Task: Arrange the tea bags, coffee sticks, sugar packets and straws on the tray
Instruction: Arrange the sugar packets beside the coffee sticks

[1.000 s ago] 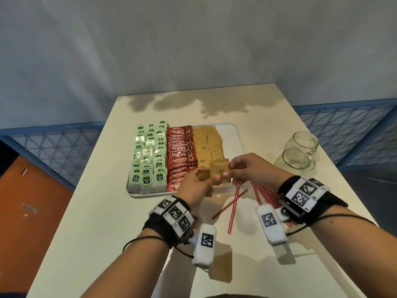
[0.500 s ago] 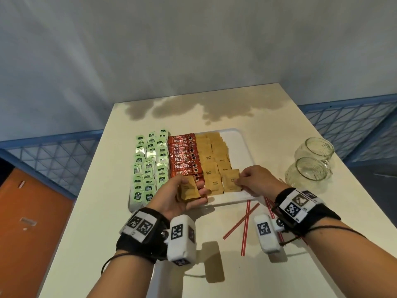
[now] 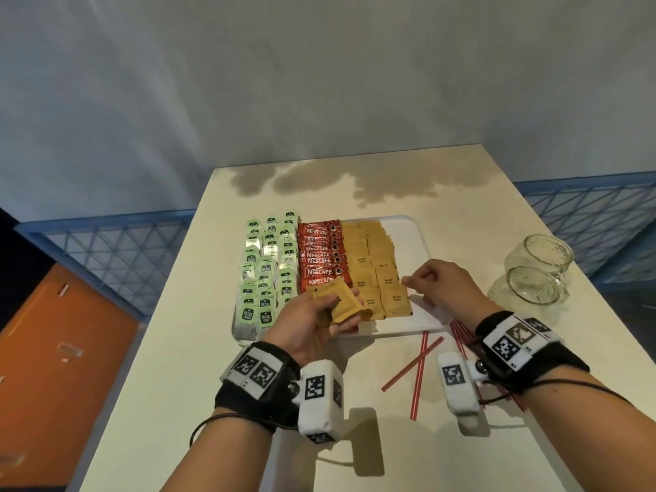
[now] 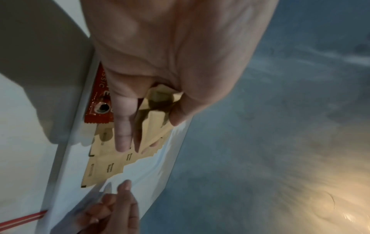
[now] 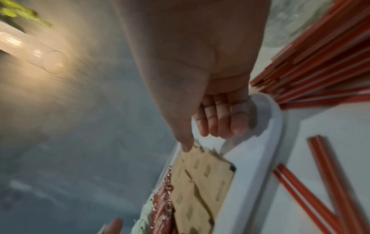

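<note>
A white tray (image 3: pixel 411 239) holds green tea bags (image 3: pixel 269 271) on the left, red coffee sticks (image 3: pixel 321 257) in the middle and two columns of brown sugar packets (image 3: pixel 376 278) beside them. My left hand (image 3: pixel 319 314) hovers over the tray's near edge and grips a few loose sugar packets (image 3: pixel 340 303) between thumb and fingers; the left wrist view shows them as crumpled packets (image 4: pixel 158 110). My right hand (image 3: pixel 408 280) is at the right edge of the sugar columns. Its thumb (image 5: pixel 186 142) touches a packet's edge, the other fingers are curled and hold nothing.
Two red straws (image 3: pixel 420 363) lie crossed on the table just in front of the tray. A bundle of straws (image 3: pixel 461 335) lies under my right wrist. Two glass jars (image 3: pixel 532 289) stand at the table's right edge. The tray's right strip is bare.
Both hands met over one packet a second ago. The right hand then laid it at the near end of the right sugar column and let go. The left hand keeps its packets.
</note>
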`<state>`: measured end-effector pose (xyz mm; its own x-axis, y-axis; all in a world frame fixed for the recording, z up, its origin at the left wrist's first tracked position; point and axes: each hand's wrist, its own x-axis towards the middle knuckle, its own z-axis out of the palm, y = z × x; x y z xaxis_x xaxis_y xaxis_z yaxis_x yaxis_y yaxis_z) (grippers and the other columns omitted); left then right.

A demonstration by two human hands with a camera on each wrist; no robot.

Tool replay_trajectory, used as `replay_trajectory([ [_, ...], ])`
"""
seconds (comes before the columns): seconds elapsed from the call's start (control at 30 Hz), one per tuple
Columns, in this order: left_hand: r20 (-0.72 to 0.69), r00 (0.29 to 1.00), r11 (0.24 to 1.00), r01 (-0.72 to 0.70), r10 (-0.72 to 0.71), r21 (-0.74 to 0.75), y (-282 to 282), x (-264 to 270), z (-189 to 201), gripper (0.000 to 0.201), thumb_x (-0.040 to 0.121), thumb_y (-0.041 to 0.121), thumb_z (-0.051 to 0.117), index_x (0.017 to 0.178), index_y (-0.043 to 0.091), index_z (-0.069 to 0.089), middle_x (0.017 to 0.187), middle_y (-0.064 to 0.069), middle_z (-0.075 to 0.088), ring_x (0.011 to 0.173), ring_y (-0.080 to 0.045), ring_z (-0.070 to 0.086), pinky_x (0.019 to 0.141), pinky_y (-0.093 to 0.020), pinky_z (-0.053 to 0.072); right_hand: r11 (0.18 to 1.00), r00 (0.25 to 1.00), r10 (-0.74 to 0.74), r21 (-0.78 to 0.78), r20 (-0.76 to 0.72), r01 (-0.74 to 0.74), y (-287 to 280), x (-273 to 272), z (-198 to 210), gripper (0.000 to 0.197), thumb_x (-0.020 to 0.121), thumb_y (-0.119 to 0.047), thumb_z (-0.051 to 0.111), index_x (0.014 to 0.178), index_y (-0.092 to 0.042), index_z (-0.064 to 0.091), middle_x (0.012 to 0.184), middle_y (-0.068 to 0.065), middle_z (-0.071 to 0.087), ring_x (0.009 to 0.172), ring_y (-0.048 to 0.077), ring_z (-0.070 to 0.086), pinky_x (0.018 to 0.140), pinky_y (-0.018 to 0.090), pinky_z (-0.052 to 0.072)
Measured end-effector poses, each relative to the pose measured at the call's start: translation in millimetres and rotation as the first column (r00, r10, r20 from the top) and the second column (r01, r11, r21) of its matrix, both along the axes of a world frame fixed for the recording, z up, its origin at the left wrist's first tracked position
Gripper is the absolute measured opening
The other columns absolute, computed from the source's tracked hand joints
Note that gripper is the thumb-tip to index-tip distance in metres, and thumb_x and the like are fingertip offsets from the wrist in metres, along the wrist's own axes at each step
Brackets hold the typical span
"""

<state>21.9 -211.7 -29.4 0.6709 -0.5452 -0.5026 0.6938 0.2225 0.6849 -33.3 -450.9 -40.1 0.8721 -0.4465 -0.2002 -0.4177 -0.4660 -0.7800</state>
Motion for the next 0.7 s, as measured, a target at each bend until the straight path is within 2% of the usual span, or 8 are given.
replay_trajectory([
  [0.13,0.136,0.988,0.99,-0.088,0.073,0.107,-7.5,-8.0,-0.5,0.027,0.095,0.008,0.057,0.122,0.009,0.061,0.11,-0.014,0.073,0.098,-0.029,0.072,0.086,-0.043,0.059,0.952,0.984,0.166,0.25,0.062,-0.176,26.7,-5.4,27.7,0.027,0.085,-0.034,0.074,0.09,-0.009,0.068,0.079,0.006,0.068,0.064,0.015,0.064,0.062,0.028,0.053],
  [0.23,0.19,0.978,0.987,-0.112,0.09,0.112,-15.1,-11.9,-0.7,0.036,0.087,0.013,0.068,0.123,0.013,0.063,0.115,-0.013,0.071,0.104,-0.028,0.07,0.088,-0.041,0.057,0.921,0.953,0.301,0.248,0.034,-0.3,46.5,-10.3,34.7,0.031,0.08,-0.036,0.078,0.094,-0.009,0.068,0.086,0.008,0.071,0.069,0.015,0.064,0.062,0.024,0.051],
  [0.33,0.226,0.971,0.986,-0.112,0.081,0.128,-17.6,-15.7,1.6,0.046,0.076,0.016,0.076,0.12,0.012,0.064,0.113,-0.012,0.072,0.102,-0.028,0.07,0.09,-0.041,0.056,0.934,0.964,0.25,0.24,0.094,-0.265,51.0,-12.3,34.4,0.028,0.08,-0.02,0.08,0.092,0.001,0.066,0.08,0.012,0.07,0.062,0.011,0.064,0.06,0.021,0.054],
  [0.47,0.384,0.923,0.945,-0.132,0.007,0.299,-13.3,-22.4,7.2,0.024,0.082,0.013,0.075,0.105,0.011,0.067,0.094,-0.01,0.075,0.079,-0.021,0.073,0.075,-0.038,0.06,0.925,0.957,0.239,0.261,0.162,-0.275,46.6,-18.6,42.9,0.012,0.083,-0.014,0.076,0.085,-0.005,0.068,0.071,0.005,0.07,0.06,0.01,0.065,0.063,0.024,0.055],
  [0.53,0.523,0.839,0.865,-0.143,-0.152,0.481,-9.5,-24.3,10.3,0.016,0.085,0.017,0.074,0.099,0.011,0.068,0.087,-0.007,0.074,0.068,-0.018,0.07,0.066,-0.032,0.06,0.945,0.951,0.265,0.154,0.161,-0.289,44.1,-19.3,48.4,0.01,0.085,-0.018,0.075,0.083,-0.01,0.069,0.075,0.006,0.072,0.062,0.009,0.065,0.065,0.027,0.054],
  [0.6,0.64,0.695,0.729,-0.244,-0.329,0.64,-5.2,-22.7,10.8,0.014,0.086,0.023,0.074,0.097,0.015,0.07,0.086,-0.001,0.073,0.068,-0.015,0.07,0.066,-0.031,0.06,0.958,0.947,0.286,-0.039,0.149,-0.283,40.2,-17.5,53.0,0.01,0.084,-0.024,0.075,0.08,-0.017,0.07,0.076,0.002,0.071,0.066,0.009,0.063,0.065,0.026,0.052],
  [0.63,0.679,0.635,0.68,-0.314,-0.369,0.663,-2.9,-21.7,12.0,0.014,0.087,0.026,0.073,0.098,0.018,0.07,0.089,0.001,0.073,0.072,-0.014,0.07,0.07,-0.033,0.06,0.948,0.944,0.303,-0.14,0.133,-0.285,38.2,-16.5,56.2,0.01,0.083,-0.026,0.076,0.078,-0.02,0.071,0.076,-0.002,0.07,0.07,0.009,0.063,0.066,0.026,0.05],
  [0.7,0.746,0.562,0.675,-0.395,-0.359,0.623,1.1,-20.5,18.4,0.017,0.087,0.03,0.072,0.104,0.023,0.071,0.096,0.006,0.073,0.081,-0.01,0.069,0.078,-0.032,0.059,0.909,0.936,0.34,-0.285,0.088,-0.304,35.9,-15.2,62.4,0.008,0.081,-0.028,0.077,0.078,-0.023,0.073,0.077,-0.009,0.068,0.075,0.008,0.061,0.067,0.025,0.048],
])
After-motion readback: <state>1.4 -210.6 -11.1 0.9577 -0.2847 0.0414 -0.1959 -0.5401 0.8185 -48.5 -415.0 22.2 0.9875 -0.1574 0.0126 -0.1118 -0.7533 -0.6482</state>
